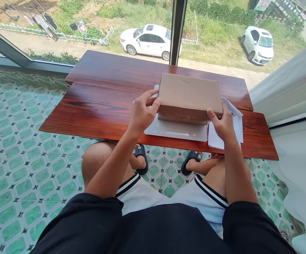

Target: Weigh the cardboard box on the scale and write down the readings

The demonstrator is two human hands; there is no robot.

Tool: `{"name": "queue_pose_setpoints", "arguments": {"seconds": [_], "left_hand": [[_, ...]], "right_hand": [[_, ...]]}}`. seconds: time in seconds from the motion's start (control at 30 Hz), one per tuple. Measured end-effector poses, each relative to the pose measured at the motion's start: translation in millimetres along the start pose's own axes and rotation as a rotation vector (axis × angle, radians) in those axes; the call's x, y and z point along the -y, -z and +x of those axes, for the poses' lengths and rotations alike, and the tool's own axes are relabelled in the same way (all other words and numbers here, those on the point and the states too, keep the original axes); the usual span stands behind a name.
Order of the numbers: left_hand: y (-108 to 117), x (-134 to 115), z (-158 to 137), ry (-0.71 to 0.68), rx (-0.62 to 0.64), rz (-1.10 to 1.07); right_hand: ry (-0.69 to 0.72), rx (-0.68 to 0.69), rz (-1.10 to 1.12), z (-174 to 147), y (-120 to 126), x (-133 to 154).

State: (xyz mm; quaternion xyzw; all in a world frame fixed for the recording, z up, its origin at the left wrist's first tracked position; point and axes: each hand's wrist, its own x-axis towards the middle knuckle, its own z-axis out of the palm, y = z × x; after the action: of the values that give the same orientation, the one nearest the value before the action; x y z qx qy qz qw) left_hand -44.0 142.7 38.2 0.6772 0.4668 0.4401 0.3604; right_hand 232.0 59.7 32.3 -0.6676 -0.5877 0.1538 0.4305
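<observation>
My two hands hold one cardboard box, found right of centre in the upper half of the frame, over the tabletop. The left hand is at the box's left end, thumb at the near corner, fingers partly spread along the side. The right hand grips the right end, thumb pressed on the near face, fingers reaching round the side and partly hidden. The gap between my hands is the length of the box.

The box is plain brown, its broad upper face unbroken apart from a small mark near the far edge. Beneath it lies a flat white board, showing in front of the box and in a sliver at its far left corner. Whether the box bears on the board or is held just clear of it, I cannot tell.

White papers lie on the tabletop right of the board, partly behind my right hand; their writing is too small to read. The tabletop is dark reddish wood in two sections. A white curtain hangs at the right of the frame. Patterned green tiles cover the floor at left.
</observation>
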Motion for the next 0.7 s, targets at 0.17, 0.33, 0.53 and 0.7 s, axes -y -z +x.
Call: {"name": "queue_pose_setpoints", "arguments": {"seconds": [0.17,0.33,0.53,0.7], "left_hand": [[3,3,3,-0.02,0.011,0.041],[20,-13,0,-0.135,-0.167,0.101],[43,-64,-13,-0.331,-0.262,-0.067],[51,-99,-27,-0.463,0.02,-0.039]], "right_hand": [[-0.004,0.043,-0.022,3,4,-5],[0.18,-0.435,-0.073,-1,6,16],[0.482,-0.338,-0.112,-28,-16,71],[0.904,0.138,-0.218,-42,-66,98]]}}
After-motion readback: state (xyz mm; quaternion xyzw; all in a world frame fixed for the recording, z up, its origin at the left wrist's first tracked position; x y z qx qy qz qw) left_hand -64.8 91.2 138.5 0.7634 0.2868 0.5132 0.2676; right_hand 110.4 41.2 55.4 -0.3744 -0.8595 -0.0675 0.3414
